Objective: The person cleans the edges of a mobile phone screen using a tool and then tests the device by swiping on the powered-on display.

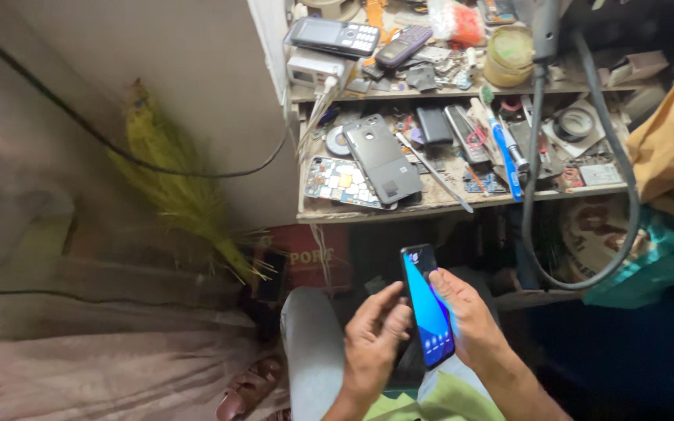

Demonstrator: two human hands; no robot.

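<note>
Currently left hand [372,335] and right hand [470,320] grip lit smartphone [428,306], fingers closed on edges; cluttered workbench [462,204] far behind.

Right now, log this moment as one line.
left hand: grips smartphone edge | right hand: supports it | screen: lit blue | shelf: phone parts

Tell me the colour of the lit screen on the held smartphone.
Blue, on the smartphone between both hands; head view shows it.
</note>
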